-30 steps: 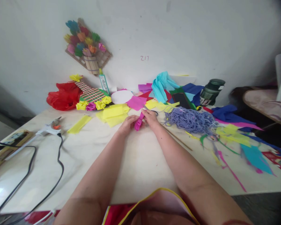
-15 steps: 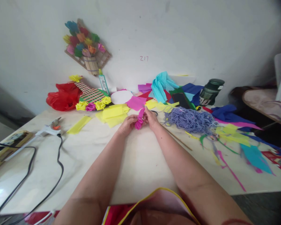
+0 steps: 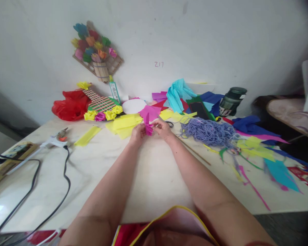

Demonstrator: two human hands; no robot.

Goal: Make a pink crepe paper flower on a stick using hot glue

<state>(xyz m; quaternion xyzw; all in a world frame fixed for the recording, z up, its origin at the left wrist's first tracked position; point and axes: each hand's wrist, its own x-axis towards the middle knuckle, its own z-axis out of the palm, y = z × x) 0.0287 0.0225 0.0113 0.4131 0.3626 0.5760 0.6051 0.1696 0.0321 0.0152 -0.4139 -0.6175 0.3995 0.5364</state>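
A folded strip of pink crepe paper (image 3: 148,126) stands upright between my two hands near the far middle of the table (image 3: 149,177). My left hand (image 3: 138,132) pinches its lower part from the left. My right hand (image 3: 163,129) grips it from the right, fingers closed on the paper. Just behind my hands lie yellow paper sheets (image 3: 124,122) and a loose pink sheet (image 3: 150,111).
A tangle of purple yarn (image 3: 207,130) lies right of my hands, with coloured paper scraps (image 3: 256,147) beyond it. A glue gun (image 3: 56,138) and black cables (image 3: 64,171) sit at left. A red bag (image 3: 70,104), glue bottle (image 3: 114,90) and green jar (image 3: 231,100) line the wall.
The pink paper has been lifted from lying slanted on the table to standing upright, bunched tighter. Both hands have shifted slightly left and away from me.
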